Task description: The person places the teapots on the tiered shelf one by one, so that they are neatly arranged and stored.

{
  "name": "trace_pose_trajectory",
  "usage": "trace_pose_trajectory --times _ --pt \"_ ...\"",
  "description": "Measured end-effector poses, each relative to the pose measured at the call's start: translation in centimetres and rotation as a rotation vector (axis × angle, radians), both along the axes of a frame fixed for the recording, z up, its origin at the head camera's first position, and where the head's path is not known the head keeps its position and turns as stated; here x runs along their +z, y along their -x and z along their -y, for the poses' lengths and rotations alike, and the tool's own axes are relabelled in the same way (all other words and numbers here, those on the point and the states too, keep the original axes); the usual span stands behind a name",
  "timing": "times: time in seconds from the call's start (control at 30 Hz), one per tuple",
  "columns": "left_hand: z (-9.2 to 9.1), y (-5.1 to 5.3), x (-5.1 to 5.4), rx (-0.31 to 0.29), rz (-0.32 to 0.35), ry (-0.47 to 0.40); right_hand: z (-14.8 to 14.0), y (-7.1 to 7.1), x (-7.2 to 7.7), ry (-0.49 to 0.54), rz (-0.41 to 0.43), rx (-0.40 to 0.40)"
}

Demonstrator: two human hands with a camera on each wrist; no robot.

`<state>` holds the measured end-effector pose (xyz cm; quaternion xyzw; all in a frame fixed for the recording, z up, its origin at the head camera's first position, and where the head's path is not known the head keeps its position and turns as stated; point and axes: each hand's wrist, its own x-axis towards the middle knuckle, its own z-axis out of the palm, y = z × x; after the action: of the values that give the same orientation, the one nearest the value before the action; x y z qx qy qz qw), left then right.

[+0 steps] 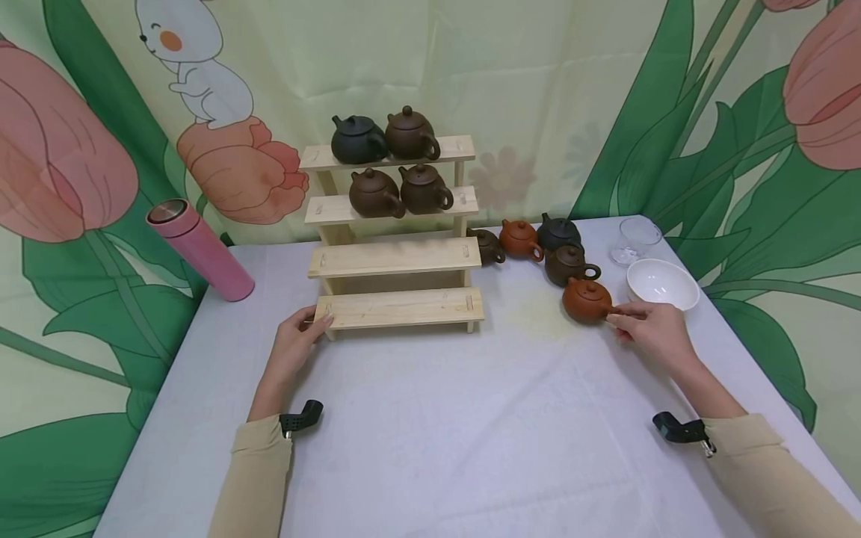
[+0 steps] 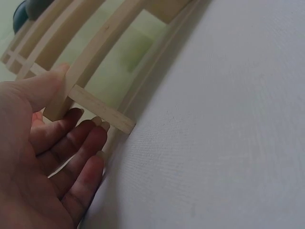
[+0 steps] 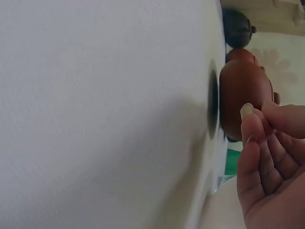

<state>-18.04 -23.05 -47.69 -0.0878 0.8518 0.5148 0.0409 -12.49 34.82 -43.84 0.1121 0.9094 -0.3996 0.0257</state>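
Note:
My right hand (image 1: 651, 332) pinches the handle of an orange-brown teapot (image 1: 587, 301) at the right of the table. In the right wrist view the teapot (image 3: 244, 93) lies just past the fingertips, its handle mostly hidden by them; I cannot tell whether its base touches the cloth. On the other side, my left hand (image 1: 293, 344) holds the left end of the lowest board of a stepped wooden rack (image 1: 403, 309). The left wrist view has the thumb on top of that board (image 2: 88, 62) and the fingers curled beneath.
Dark teapots (image 1: 359, 140) stand in pairs on the two upper steps. Right of the rack are several more, including another orange-brown teapot (image 1: 519, 239) and a dark brown teapot (image 1: 569, 265). A white bowl (image 1: 662, 284), a clear glass (image 1: 635, 239) and a pink flask (image 1: 202, 250) flank them.

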Motion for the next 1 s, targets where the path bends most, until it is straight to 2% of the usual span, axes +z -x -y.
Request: trace_pose_trajectory --times 0.43,1.0 --pt "0.1 0.0 -0.2 -0.003 0.001 0.002 2.1 0.5 1.1 -0.015 -0.046 0.021" --pt "0.1 0.1 -0.1 0.000 0.018 0.029 5.5 1.6 4.3 0.057 -0.137 0.057"
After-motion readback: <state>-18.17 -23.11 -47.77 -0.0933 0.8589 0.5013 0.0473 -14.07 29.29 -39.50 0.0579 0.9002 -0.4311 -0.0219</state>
